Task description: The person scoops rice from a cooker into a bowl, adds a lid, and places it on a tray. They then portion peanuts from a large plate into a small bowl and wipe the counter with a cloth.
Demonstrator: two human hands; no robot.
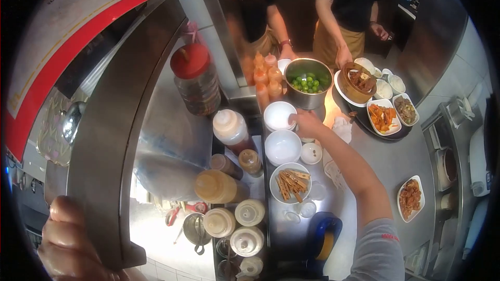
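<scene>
My right hand (307, 123) reaches forward over the steel counter and grips the rim of a white bowl (277, 114). A second empty white bowl (282, 147) sits just below it. Nearer to me stands a white bowl of fried sticks (290, 182). My left hand (65, 239) is at the bottom left, its fingers wrapped around the lower end of a curved steel hood panel (114, 140).
Squeeze bottles of sauce (232, 130) crowd the rack on the left. A steel bowl of green limes (308, 81) stands further back. A tray (364, 122) holds several dishes of food. Two people in dark shirts stand beyond the counter. A plate of fried food (410, 198) lies at right.
</scene>
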